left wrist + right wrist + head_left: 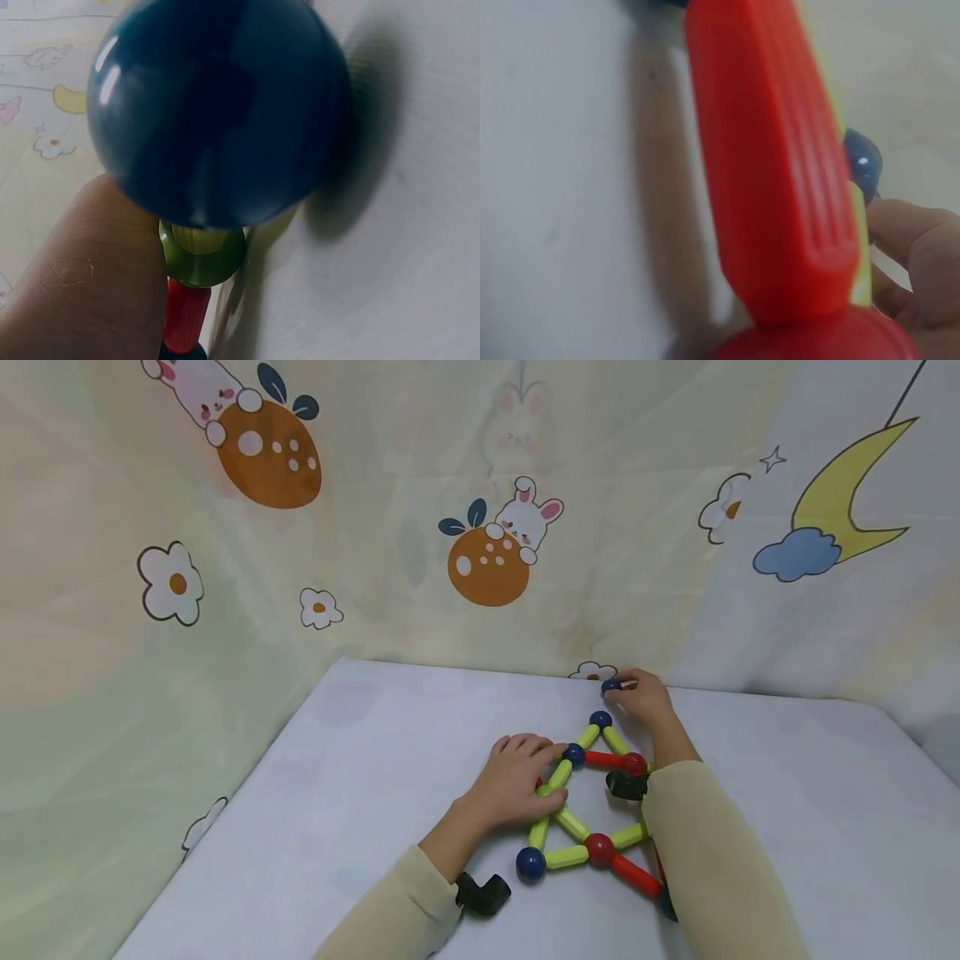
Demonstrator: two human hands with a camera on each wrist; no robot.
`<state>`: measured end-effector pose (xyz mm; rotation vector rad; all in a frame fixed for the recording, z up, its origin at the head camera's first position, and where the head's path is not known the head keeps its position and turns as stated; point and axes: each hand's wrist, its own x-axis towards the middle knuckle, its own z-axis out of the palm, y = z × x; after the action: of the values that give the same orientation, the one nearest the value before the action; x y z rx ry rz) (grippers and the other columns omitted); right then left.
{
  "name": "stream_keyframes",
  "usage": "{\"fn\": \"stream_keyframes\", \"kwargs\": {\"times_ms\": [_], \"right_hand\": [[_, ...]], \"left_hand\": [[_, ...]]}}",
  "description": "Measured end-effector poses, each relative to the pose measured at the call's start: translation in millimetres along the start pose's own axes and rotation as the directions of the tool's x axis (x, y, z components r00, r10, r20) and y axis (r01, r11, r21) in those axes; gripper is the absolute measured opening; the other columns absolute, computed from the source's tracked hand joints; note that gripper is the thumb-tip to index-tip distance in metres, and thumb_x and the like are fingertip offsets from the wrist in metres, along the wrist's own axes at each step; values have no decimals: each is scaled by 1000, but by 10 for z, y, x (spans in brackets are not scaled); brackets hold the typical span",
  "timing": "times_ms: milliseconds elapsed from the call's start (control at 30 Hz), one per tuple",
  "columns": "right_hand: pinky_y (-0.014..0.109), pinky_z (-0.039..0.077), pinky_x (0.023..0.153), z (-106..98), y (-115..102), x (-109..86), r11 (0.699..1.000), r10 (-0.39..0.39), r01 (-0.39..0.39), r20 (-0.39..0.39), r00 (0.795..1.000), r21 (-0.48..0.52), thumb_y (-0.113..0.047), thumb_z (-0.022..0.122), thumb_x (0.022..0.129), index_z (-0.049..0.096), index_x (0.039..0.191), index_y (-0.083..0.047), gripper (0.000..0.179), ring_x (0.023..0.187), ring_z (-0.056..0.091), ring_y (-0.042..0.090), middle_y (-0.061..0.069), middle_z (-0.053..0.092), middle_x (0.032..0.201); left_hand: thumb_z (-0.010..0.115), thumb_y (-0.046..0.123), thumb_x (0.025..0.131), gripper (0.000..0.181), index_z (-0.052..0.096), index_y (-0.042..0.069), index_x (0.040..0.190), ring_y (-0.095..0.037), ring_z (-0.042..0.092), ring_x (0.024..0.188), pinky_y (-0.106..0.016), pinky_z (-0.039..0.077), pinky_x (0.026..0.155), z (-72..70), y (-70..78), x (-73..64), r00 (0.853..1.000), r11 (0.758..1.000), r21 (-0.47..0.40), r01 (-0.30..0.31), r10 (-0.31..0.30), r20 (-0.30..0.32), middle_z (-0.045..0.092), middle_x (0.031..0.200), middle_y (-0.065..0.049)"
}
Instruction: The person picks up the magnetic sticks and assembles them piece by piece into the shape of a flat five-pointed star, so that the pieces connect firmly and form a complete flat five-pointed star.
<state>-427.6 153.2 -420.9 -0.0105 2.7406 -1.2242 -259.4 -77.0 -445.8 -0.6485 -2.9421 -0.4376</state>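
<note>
A flat frame of magnetic rods and balls lies on the table, with yellow-green rods (pixel 566 857), red rods (pixel 636 876), blue balls (pixel 531 865) and red balls (pixel 599 850). My left hand (pixel 513 781) holds its left side, the thumb over the yellow-green ball (pixel 199 259) and a fingertip at an upper blue ball (pixel 574 755). Beyond the frame's top blue ball (pixel 601 720), my right hand (pixel 643 697) pinches a loose blue ball (pixel 611 687). The right sleeve hides part of the frame's right side. In the right wrist view a red rod (pixel 772 165) looms close.
The white table (pixel 360 727) ends at a printed cloth backdrop (pixel 375 510) just behind the right hand. Black wrist cameras sit on the left wrist (pixel 483 895) and the right wrist (pixel 627 785), the right one over the frame.
</note>
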Motion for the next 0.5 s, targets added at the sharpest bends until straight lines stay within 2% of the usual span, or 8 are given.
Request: {"fn": "stream_keyframes", "kwargs": {"times_ms": [100, 267, 333, 500], "right_hand": [[49, 48, 109, -61, 13, -32, 994, 20, -22, 11, 1000, 103, -27, 61, 102, 47, 152, -6, 56, 128, 50, 40, 26, 48, 149], [37, 51, 99, -134, 5, -119, 967, 60, -66, 34, 998, 247, -31, 60, 104, 43, 155, -9, 58, 123, 53, 36, 22, 52, 147], [37, 51, 102, -156, -9, -159, 954, 72, -80, 41, 997, 288, -33, 60, 104, 42, 156, -11, 59, 127, 53, 34, 20, 51, 149], [44, 47, 113, -218, -68, -244, 913, 59, -77, 57, 997, 401, -34, 59, 105, 36, 160, -13, 63, 139, 50, 35, 18, 48, 155]], "left_hand": [[53, 54, 95, 66, 48, 27, 155, -23, 44, 143, -57, 32, 121, -5, 14, 12, 1000, 1000, 3, -3, 3, -4, 54, 151, 1], [54, 54, 94, 66, 48, 28, 155, -22, 44, 143, -57, 33, 120, 10, 13, 10, 1000, 1000, 4, -3, 3, -8, 55, 150, 1], [54, 54, 94, 66, 49, 28, 155, -23, 44, 143, -57, 33, 120, 16, 10, 5, 1000, 1000, -1, -6, 6, -13, 55, 150, 1], [54, 54, 95, 66, 49, 27, 154, -24, 44, 144, -58, 32, 120, 15, 9, -2, 1000, 1000, -8, -8, 8, -17, 55, 151, 0]]}}
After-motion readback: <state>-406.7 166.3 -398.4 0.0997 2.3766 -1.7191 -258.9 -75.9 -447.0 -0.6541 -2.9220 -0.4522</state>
